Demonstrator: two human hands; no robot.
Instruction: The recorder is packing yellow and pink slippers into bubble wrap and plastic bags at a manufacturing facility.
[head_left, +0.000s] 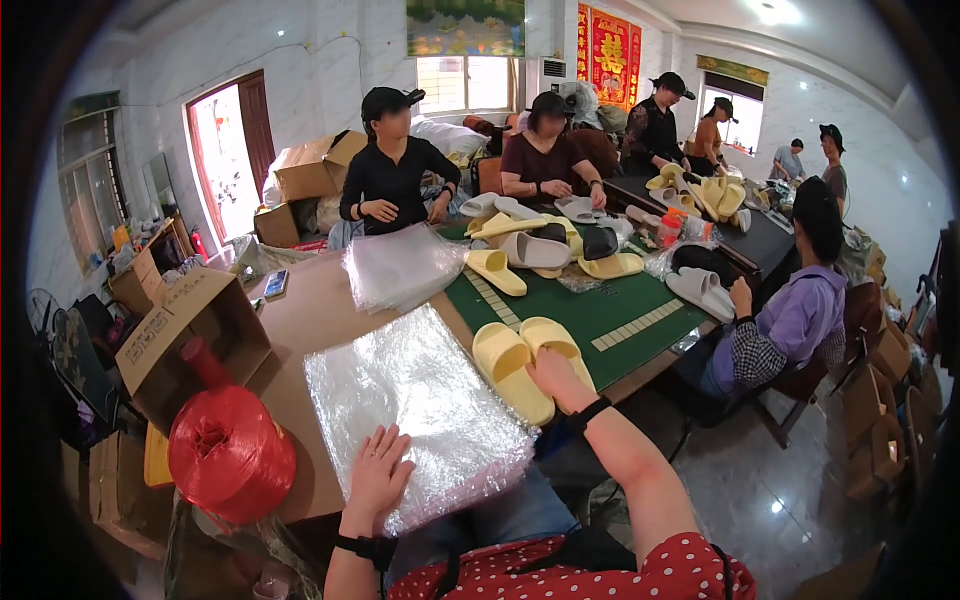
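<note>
My left hand (380, 468) lies flat, fingers stretched out, on a thick stack of clear plastic bags (415, 385) at the table's near edge. To the right of the stack is a pair of pale yellow slippers, side by side with their straps up. My right hand (556, 376) grips the right yellow slipper (550, 333) near its strap; some fingertips are hidden. The left yellow slipper (503, 350) touches it and reaches the edge of the bag stack. Beyond, more yellow slippers (492, 270) and grey slippers (535, 250) lie piled on a green mat (560, 325).
A large red roll of plastic twine (235, 455) and an open cardboard box (190, 340) stand at the left. Another stack of clear bags (400, 268) and a phone (275, 284) lie farther back. Several co-workers sit or stand around the table, one in purple (800, 310) at the right.
</note>
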